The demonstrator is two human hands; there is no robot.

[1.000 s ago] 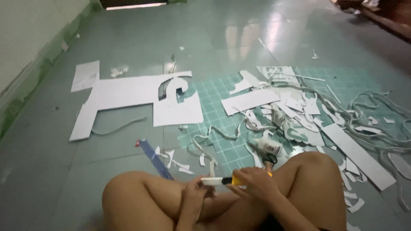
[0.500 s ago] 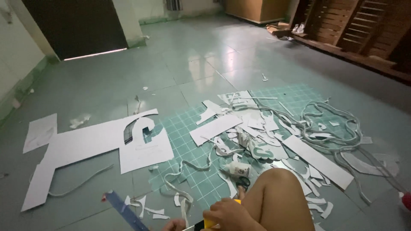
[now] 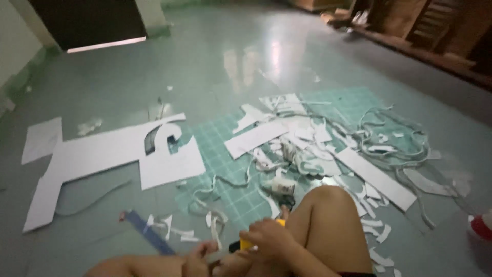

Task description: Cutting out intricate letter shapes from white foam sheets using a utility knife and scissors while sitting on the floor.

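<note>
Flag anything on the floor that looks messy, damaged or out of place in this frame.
Paper offcuts are strewn in a loose heap over the green cutting mat and spill onto the floor to its right. A large white sheet has a curved shape cut out of it. Nothing else stands out.

Paper scraps (image 3: pixel 318 149) on cutting mat (image 3: pixel 225 169)

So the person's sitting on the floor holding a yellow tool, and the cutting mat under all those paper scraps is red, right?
Not quite. The head view shows the cutting mat is green with a grid, not red. The rest holds: the person sits on the floor, both hands, left and right, around a yellow tool, with paper scraps strewn across the mat.
</note>
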